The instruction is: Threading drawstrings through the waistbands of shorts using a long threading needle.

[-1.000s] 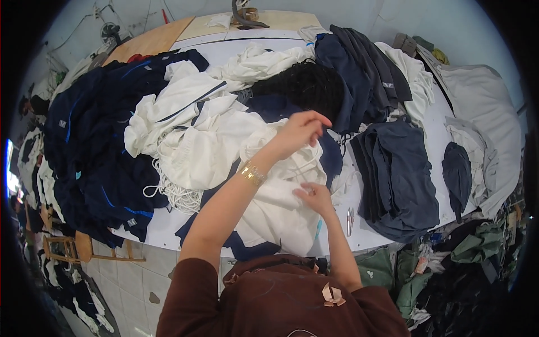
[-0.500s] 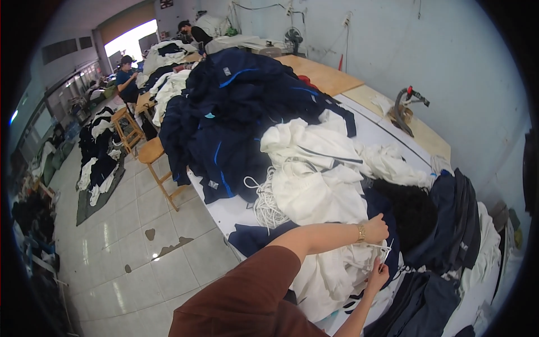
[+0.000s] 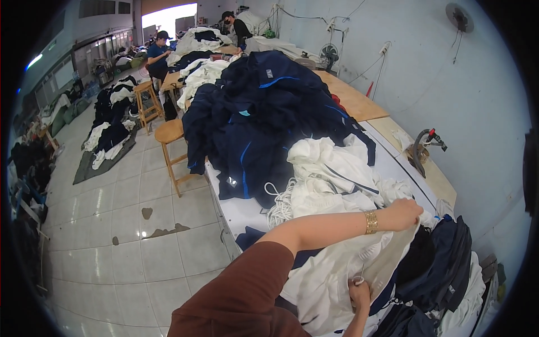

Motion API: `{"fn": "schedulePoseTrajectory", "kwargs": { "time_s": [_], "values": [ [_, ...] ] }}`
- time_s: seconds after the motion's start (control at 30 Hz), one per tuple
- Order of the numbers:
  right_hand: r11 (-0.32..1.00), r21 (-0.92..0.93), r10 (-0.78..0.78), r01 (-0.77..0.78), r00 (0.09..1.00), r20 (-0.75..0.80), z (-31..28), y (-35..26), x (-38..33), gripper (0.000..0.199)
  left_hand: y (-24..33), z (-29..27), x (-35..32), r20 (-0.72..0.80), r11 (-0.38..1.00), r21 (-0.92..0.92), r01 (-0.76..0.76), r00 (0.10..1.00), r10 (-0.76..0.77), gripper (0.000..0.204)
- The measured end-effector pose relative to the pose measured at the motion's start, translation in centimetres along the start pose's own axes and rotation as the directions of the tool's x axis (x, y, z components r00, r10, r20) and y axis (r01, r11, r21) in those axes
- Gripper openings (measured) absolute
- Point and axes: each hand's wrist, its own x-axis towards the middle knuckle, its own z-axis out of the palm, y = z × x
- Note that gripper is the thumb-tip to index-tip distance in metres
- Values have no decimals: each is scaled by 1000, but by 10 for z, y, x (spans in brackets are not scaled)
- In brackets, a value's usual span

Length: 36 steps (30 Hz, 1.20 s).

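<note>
A white garment point(image 3: 323, 275) lies over the table's near part, with one edge pulled up. My left hand point(image 3: 403, 215), wearing a gold-coloured bracelet or watch, is closed on that raised edge at the far side. Nearer to me, my right hand point(image 3: 359, 293) is closed at the garment's inside, with a bit of white cord showing at its fingertips. Between the two hands the cloth is stretched into a slanting band. Beyond my left forearm lie a tangled bundle of white cord point(image 3: 281, 208) and more white garments point(image 3: 323, 168).
Navy garments point(image 3: 264, 118) with blue piping are heaped on the long table point(image 3: 216, 182). Dark garments point(image 3: 438, 264) hang at the right. Wooden stools point(image 3: 169, 132) stand left of the table. Two people point(image 3: 159, 55) point(image 3: 238, 29) are at the far end.
My hands have moved apart, the left one away from me and the right one nearer. The white garment's edge is now drawn out between them. The whole view has shifted too.
</note>
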Motion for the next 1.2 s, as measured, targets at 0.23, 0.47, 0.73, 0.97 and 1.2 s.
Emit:
{"fn": "schedulePoseTrajectory", "kwargs": {
  "time_s": [0.23, 0.47, 0.73, 0.97, 1.2],
  "values": [
    [928, -346, -133, 140, 990, 45, -76, -12, -38, 32, -65, -51, -22, -24, 937, 343, 68, 998, -64, 17],
    [941, -162, -283, 298, 953, 109, -172, -83, -101, 27, -74, -111, -26, -53, 910, 407, 85, 996, -69, 16],
    [878, -444, -107, 177, 978, 177, -207, -98, -94, 49, -35, -181, -22, 234, 988, 147, -51, 972, 16, 27],
    [865, -483, 232, 134, 747, 623, -155, -29, -13, 32, -72, -129, -72, 479, 849, -484, 211, 876, 55, 15],
    [926, -370, 143, 80, 832, 536, -104, -59, 10, 22, -74, -58, -116, 502, 968, 243, -68, 862, -66, 27]
  ]
}}
